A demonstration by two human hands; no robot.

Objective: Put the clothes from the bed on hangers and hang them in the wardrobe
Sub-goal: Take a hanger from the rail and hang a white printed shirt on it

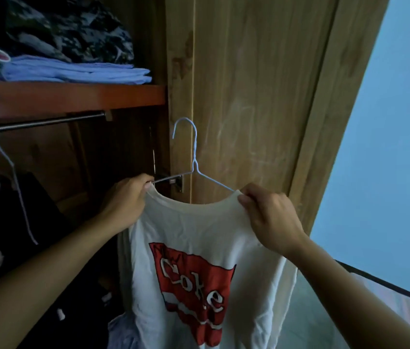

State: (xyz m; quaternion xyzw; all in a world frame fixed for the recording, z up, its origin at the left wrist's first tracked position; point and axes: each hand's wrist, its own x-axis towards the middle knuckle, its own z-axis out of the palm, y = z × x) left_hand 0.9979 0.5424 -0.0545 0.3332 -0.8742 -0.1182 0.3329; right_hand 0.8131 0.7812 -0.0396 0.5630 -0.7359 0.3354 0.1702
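- The shirt point(198, 260) is on the hanger point(193, 157), held up in front of the wardrobe — just right of the open part, before the door point(249, 96).
- The left hand point(125, 200) pinches the left side of the collar, right where the wire goes in. Its fingers curl round cloth and wire.
- The right hand point(266, 212) pinches the right side of the collar the same way.
- The step now looks like fixing the shirt so it sits even on the hanger. Both shoulders should lie flat on the wire arms, with the hook in the middle of the neck hole.
- To do it well, pull each side out gently, not hard. The neck could stretch, or the thin wire could bend.
- Next, I think, one hand must take the hook and lift it to the rail point(40, 123), which is up and to the left. There is room near the rail's right end.
- The shirt is white, soft and a bit creased, with a red patch and curly white letters on it.
- The hanger is thin pale blue wire, with a twisted neck and a round hook that is free in the air.
- The rail is a smooth metal bar — another wire hanger point(10, 167) is hooked on it with dark clothes below.
- The shelf point(73, 94) above is reddish wood and holds folded blue cloth point(78, 71).
- The door is light wood with streaks in it.
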